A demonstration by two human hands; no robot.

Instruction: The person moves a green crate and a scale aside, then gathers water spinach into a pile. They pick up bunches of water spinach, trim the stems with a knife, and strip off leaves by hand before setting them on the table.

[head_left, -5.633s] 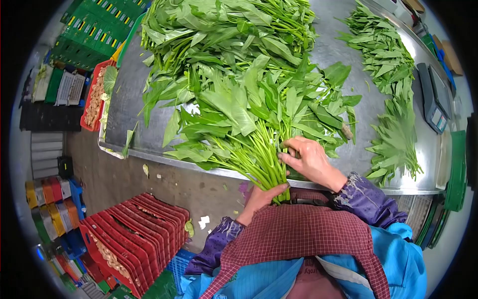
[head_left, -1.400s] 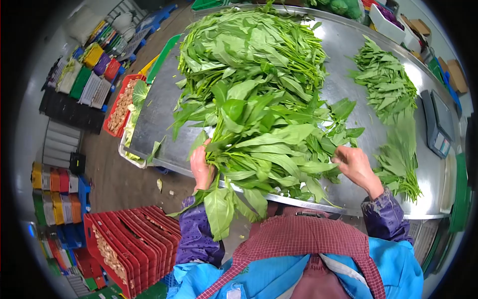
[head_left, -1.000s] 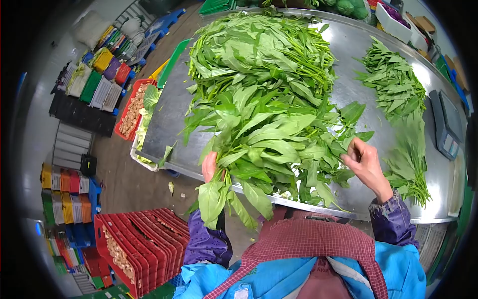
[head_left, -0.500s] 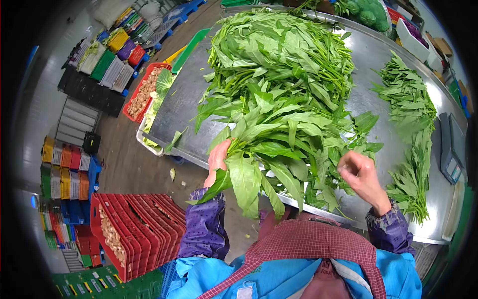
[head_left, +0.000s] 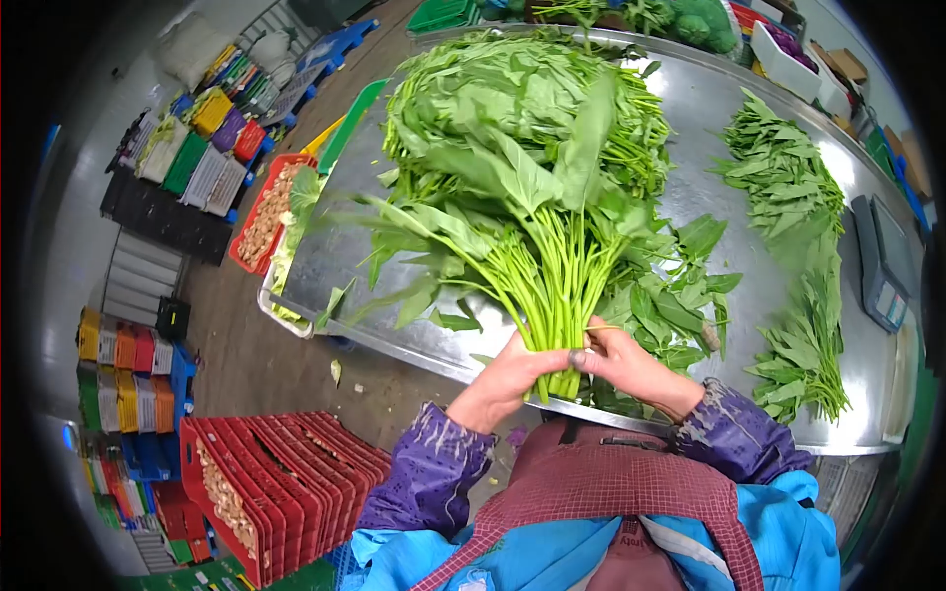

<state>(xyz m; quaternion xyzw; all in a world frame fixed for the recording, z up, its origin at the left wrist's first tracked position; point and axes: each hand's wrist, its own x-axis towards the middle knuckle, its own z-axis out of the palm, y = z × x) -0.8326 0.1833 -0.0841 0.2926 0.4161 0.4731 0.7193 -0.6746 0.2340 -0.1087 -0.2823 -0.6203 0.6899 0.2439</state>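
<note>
A bunch of leafy greens [head_left: 557,261] stands with its stems toward me at the metal table's near edge. My left hand [head_left: 507,379] is wrapped round the lower stems from the left. From the right, my right hand [head_left: 636,364] closes on the same stem ends, its thumb meeting my left thumb. Behind the bunch lies a large pile of greens [head_left: 512,94]. Loose leaves [head_left: 680,295] rest to the right of the bunch on the metal table [head_left: 709,202].
Two laid-out bunches [head_left: 788,187] and a grey scale [head_left: 884,261] are on the right. Red crates [head_left: 286,473] stand at lower left. A red crate of brown produce [head_left: 271,217] sits left of the table, with stacked crates [head_left: 128,345] farther left.
The bunch has turned, so its stems point toward me and its leaves away. My right hand has moved left onto the stems, and my left hand has shifted right and down.
</note>
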